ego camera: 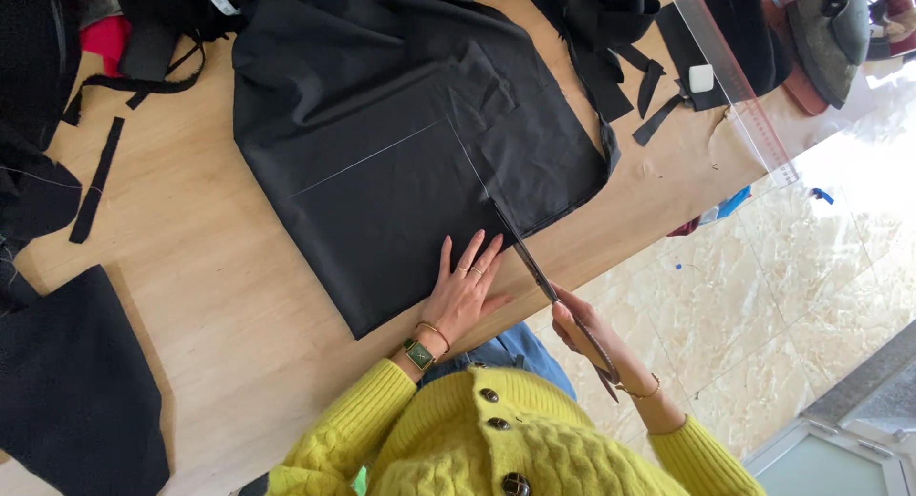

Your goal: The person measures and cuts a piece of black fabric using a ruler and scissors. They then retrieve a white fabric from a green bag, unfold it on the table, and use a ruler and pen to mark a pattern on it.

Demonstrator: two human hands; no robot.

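- The scissors (534,267) are gripped in the right hand (580,329), fingers closed through the handles; the blades point up and to the left in the head view, away from the body.
- Their long axis lies almost in line with the chalk line (472,162) that runs down the black cloth (401,143) toward the near edge; the blade tips sit in the cloth at the lower end of that line.
- A second chalk line (367,159) meets the first at a corner farther up the cloth and runs off to the left.
- The left hand (465,286) lies open and flat on the cloth, fingers spread, just left of the blades and touching the cloth only.
- The cloth is spread on the desk (219,296), its near corner close to the desk edge; the right hand is off that edge, over the floor.
- A clear ruler (730,76) and an iron (825,38) lie well apart at the far right.
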